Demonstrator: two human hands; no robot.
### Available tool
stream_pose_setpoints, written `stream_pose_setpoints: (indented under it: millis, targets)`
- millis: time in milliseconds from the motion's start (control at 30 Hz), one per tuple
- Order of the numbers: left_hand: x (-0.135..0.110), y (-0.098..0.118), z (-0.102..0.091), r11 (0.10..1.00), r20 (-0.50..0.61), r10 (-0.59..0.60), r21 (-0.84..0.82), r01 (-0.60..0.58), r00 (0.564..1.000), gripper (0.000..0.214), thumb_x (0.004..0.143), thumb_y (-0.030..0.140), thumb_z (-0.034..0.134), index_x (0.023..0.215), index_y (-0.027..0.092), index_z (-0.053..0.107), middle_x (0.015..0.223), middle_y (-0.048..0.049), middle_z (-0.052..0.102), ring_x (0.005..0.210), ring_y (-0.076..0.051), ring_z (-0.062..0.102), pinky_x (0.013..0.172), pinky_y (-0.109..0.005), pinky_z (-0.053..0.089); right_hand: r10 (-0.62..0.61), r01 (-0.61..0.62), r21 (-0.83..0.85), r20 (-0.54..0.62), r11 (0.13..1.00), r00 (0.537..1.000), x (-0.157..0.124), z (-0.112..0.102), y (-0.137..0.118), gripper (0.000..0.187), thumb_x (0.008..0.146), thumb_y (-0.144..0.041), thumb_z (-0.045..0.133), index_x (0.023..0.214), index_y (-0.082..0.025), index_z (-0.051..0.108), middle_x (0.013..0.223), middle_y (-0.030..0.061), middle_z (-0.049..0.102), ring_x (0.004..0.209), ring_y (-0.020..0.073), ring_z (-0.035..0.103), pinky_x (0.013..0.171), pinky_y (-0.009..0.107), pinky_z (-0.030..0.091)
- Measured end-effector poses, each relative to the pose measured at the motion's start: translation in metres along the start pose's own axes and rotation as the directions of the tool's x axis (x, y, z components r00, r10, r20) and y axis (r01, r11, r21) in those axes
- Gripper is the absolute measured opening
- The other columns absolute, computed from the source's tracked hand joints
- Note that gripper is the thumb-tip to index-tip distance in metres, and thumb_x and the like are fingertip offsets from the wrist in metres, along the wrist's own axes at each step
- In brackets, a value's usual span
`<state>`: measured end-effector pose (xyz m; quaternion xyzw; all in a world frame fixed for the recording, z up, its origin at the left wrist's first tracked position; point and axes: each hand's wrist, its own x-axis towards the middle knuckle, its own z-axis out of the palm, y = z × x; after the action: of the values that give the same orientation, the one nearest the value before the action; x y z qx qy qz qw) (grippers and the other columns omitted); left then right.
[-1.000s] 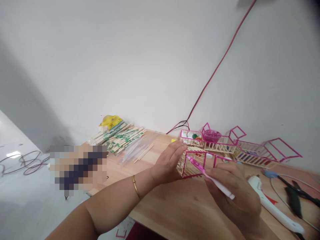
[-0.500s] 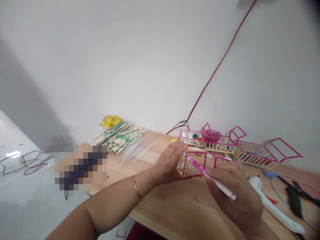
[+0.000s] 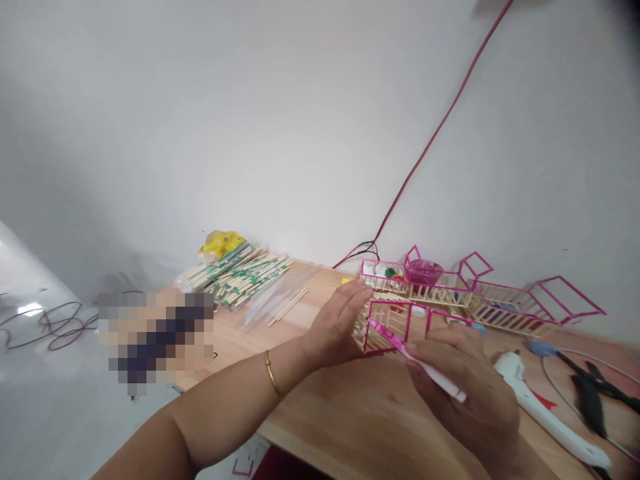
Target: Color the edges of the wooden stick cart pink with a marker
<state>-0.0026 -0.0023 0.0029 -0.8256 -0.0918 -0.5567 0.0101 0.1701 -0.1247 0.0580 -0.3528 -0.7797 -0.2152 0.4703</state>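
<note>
Stick frame (image 3: 409,323), head view: right of centre over the worktop (image 3: 340,407), left hand (image 3: 337,327) grasping its left side; right hand (image 3: 465,380) grips a brush (image 3: 417,363), tip by a pink edge. Probably light, stiff, fragile-jointed; hold pale slats.

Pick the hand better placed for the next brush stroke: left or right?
Probably right: the right hand grips the brush, tip at the stick frame. The left hand is busy holding that frame.
</note>
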Motion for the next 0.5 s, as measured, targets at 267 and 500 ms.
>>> stream_pose_setpoints:
  millis: [267,500]
  targets:
    - [0.0019,0.0022,-0.001,1.0,-0.014,0.011,0.029,-0.011,1.0,0.094,0.074,0.054,0.079,0.145,0.015,0.032,0.127,-0.0218,0.061,0.123,-0.033,0.06,0.106,-0.054,0.052,-0.018,0.017,-0.015,-0.016,1.0,1.0,-0.0039,0.0005,0.0039,0.024,0.084,-0.007,0.065,0.104,-0.02,0.063,0.08,0.0014,0.068,0.077,0.0151,0.062,0.076,0.033,0.047]
    - [0.0028,0.001,-0.0016,0.999,-0.008,0.016,0.049,-0.016,1.0,0.095,0.074,0.058,0.077,0.145,0.013,0.032,0.127,-0.0233,0.06,0.125,-0.034,0.059,0.106,-0.054,0.053,-0.028,0.028,0.027,0.028,0.999,0.999,0.0005,-0.0002,0.0013,0.022,0.085,-0.008,0.064,0.102,-0.022,0.063,0.079,-0.0003,0.068,0.075,0.0139,0.062,0.074,0.031,0.046]
